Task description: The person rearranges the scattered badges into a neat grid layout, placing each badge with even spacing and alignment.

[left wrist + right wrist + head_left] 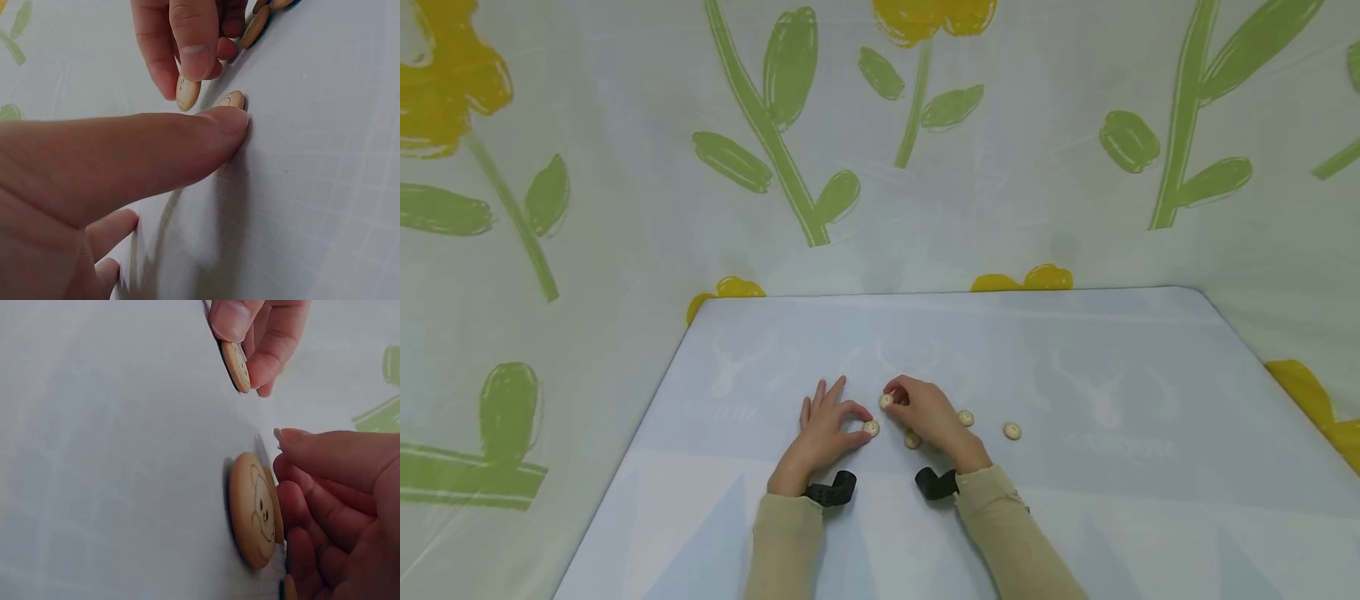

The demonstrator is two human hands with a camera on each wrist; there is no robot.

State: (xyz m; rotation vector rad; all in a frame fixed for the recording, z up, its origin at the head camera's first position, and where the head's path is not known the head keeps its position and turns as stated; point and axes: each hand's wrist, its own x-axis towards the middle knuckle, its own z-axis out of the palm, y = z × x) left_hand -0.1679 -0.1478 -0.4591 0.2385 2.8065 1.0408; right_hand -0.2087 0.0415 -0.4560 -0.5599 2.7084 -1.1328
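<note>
My left hand (823, 432) pinches a small round wooden disc (871, 428) between thumb and forefinger, its other fingers spread out over the tabletop. That disc lies low at the table in the right wrist view. Across from it, my right hand (928, 412) holds a second wooden disc (886, 401) by thumb and fingertips; in the left wrist view this disc (187, 94) is tilted on edge above the surface. Below the right hand lies a third disc (912, 439), with a bear-like face (262, 512) drawn on it. My left thumb partly hides the left disc in the left wrist view.
Two more wooden discs lie to the right, one disc (966, 418) beside the right hand and another disc (1012, 431) farther out. The pale table (1120, 375) ends at a curtain (1015, 183) printed with flowers. Black wrist cameras sit on both wrists.
</note>
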